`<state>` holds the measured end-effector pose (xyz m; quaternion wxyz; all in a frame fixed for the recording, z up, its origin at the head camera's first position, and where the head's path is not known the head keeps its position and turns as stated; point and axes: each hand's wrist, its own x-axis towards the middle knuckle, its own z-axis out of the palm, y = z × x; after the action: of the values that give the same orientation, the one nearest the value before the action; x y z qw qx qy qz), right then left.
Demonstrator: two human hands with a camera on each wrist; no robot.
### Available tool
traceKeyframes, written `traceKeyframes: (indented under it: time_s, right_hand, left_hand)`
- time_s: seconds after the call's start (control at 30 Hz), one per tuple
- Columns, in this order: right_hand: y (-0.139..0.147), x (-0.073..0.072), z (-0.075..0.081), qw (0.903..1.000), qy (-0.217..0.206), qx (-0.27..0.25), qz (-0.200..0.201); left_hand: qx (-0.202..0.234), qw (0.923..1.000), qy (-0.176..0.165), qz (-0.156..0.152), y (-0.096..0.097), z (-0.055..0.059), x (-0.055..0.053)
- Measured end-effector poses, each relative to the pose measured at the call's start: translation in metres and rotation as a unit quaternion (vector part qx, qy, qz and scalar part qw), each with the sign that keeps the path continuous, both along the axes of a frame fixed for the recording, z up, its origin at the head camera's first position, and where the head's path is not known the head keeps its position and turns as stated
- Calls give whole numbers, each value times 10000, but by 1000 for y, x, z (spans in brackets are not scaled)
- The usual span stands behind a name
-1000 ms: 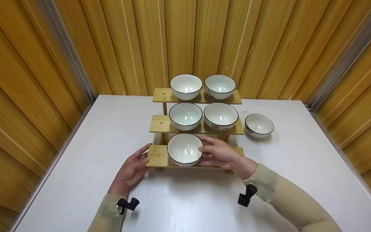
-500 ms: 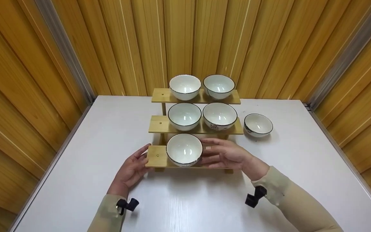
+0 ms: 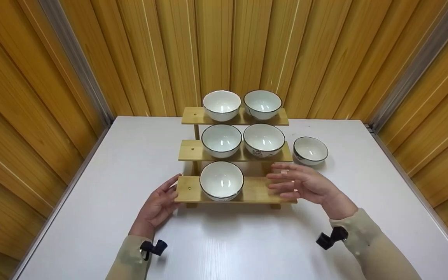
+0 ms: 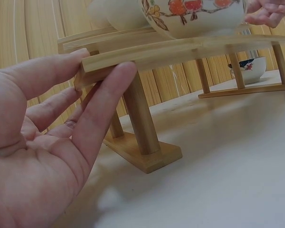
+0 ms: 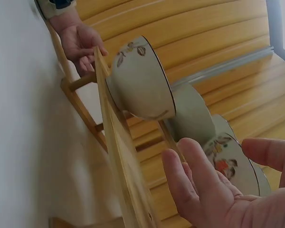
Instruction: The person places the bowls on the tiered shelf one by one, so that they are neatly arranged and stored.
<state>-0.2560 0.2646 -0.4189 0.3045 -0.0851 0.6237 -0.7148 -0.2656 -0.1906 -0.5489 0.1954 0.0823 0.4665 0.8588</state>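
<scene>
A three-tier wooden stand [image 3: 261, 190] holds white bowls with dark rims: a pair on the top tier, a pair on the middle, and one bowl [image 3: 221, 181] left of centre on the lowest. My left hand [image 3: 161, 204] holds the left end of the lowest board, with fingertips [image 4: 126, 71] against its edge and underside. My right hand [image 3: 305, 184] hovers over that board's right end, fingers spread and holding nothing. Behind it, a loose bowl [image 3: 310, 149] rests on the table. Painted flowers show on the bowls in the wrist views.
The stand is on a white table [image 3: 224, 249]. Wood-panelled walls [image 3: 212, 46] enclose the back and sides, with metal posts in the corners. A small black mount [image 3: 332, 238] sits on the right sleeve, and another [image 3: 154, 247] on the left.
My right hand has let go of the lowest-tier bowl and drawn away to the right, toward the loose bowl. My left hand stays at the board's end.
</scene>
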Motion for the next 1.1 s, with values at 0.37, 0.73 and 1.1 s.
traceKeyframes:
  time_s: [0.37,0.73,1.1]
  right_hand:
    - [68,-8,0,9969,77,-603,-493]
    - [116,-25,-8,9741,-410,-319,-2200]
    - [139,-55,-29,9411,-1208,40,-3158]
  left_hand:
    - [119,9999,-61,22,0,2,2]
    - [92,9999,68,-49,0,2,1]
    - [89,9999,76,-59,0,1,1]
